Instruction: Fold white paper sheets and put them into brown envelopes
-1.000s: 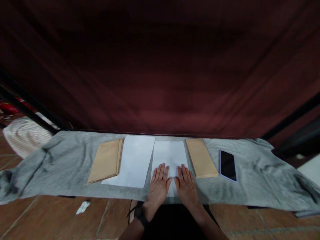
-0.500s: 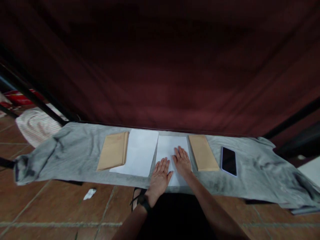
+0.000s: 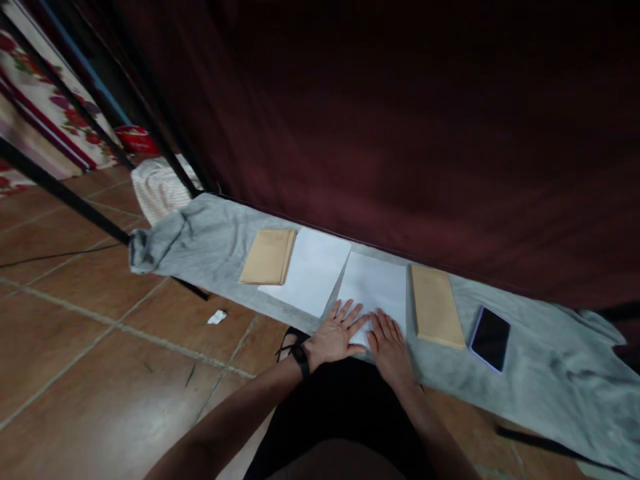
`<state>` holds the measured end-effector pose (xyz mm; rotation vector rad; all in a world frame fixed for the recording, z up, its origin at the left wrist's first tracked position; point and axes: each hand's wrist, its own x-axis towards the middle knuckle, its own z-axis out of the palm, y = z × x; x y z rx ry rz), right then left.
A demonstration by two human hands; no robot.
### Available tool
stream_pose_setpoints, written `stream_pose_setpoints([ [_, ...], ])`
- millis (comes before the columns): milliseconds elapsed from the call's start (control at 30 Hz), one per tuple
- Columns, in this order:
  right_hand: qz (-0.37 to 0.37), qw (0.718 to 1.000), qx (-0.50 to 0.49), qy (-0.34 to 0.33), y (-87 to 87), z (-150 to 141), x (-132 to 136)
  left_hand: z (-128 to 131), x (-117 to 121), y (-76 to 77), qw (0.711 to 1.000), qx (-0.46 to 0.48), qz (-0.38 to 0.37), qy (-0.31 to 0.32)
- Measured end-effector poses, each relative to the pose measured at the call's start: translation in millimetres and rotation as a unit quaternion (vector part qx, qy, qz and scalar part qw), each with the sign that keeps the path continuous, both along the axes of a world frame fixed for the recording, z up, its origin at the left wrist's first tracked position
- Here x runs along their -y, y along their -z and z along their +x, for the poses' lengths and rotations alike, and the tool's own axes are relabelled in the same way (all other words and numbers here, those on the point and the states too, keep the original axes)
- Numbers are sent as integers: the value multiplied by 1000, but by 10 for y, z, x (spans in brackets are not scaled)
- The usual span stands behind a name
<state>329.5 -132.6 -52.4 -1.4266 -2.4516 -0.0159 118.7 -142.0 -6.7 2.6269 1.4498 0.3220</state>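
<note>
A white sheet of paper [image 3: 377,283] lies flat on the grey cloth in front of me. My left hand [image 3: 336,339] rests palm down at its near left corner, fingers spread, with a dark watch [image 3: 301,359] on the wrist. Beside it, my right hand [image 3: 391,345] lies flat on the near part of the same sheet, fingers stretched out. The fingertips of both hands almost meet. Further left is more white paper [image 3: 319,268], partly under a stack of brown envelopes [image 3: 266,257]. Another brown envelope stack [image 3: 436,308] sits just right of the sheet.
A phone [image 3: 491,339] with a pale purple edge lies right of the envelopes. Grey cloth [image 3: 210,230] covers the narrow bench. Behind hangs a dark red curtain [image 3: 400,167]. Black poles [image 3: 65,193] stand at left. A crumpled white scrap [image 3: 217,317] lies on the tiled floor.
The view has turned left and tilted. Both hands have slid along the sheet towards its near edge, and the left fingers are more spread.
</note>
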Motion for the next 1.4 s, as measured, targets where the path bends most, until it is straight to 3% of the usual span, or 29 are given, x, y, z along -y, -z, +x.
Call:
stream_pose_setpoints([
  [233, 19, 1000, 5, 7, -4, 263, 255, -40, 30, 62, 1000, -6, 15, 22],
  [633, 20, 997, 11, -73, 44, 513, 312, -98, 62, 143, 997, -39, 40, 44],
  [1167, -47, 998, -12, -32, -90, 465, 321, -274, 49, 172, 998, -17, 28, 48],
  [1400, -62, 997, -24, -24, -157, 420, 258, -296, -111, 102, 997, 7, -47, 53],
])
